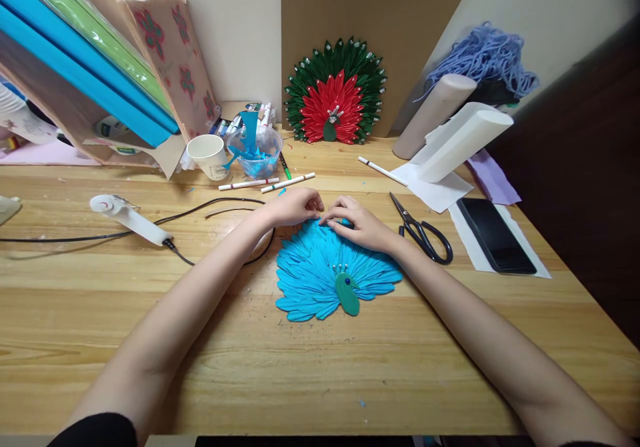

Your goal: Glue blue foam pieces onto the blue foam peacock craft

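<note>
Both hands press fingertips down on the far edge of a blue paper peacock: the left hand [295,207] and right hand [357,223] meet there, fingers curled and lightly spread, pinching nothing that can be made out. The blue paper peacock [333,273] lies flat mid-tabletop [150,313], a fan of layered turquoise petals with a green teardrop body; the fan opens away from the person, the body points back. Black scissors [423,232] lie just right; a red-and-green peacock [335,93] leans against the wall.
</note>
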Available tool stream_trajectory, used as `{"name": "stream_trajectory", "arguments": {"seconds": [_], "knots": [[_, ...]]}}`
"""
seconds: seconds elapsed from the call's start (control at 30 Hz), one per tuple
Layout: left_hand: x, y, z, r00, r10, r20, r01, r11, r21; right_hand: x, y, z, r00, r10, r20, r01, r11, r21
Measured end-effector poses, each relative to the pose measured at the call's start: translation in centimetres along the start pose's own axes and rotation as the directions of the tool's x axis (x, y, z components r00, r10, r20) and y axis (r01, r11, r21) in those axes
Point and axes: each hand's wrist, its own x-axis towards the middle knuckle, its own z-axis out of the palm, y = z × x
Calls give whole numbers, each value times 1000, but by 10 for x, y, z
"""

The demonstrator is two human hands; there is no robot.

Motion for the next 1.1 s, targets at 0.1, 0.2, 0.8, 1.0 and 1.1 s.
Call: {"name": "stream_trajectory", "arguments": {"seconds": [0.1,0.2,0.8,1.0,1.1], "knots": [[0,1,1,1000,5,-6,-5,1000,4,0,-1,1,1000,-26,-2,26,997,-67],[-1,1,0,1000,9,-10,-9,1000,19,-1,-3,1,999,-49,-6,48,993,-111],[-4,0,-8,996,38,86,-35,999,-40,0,-6,-2,1000,-16,15,18,991,-131],[-6,-1,-9,991,17,131,-2,993,-115,0,-8,-4,999,-22,43,30,981,-192],[-5,0,-7,996,2,91,5,997,-75,0,-9,-5,998,-41,43,49,975,-217]]}}
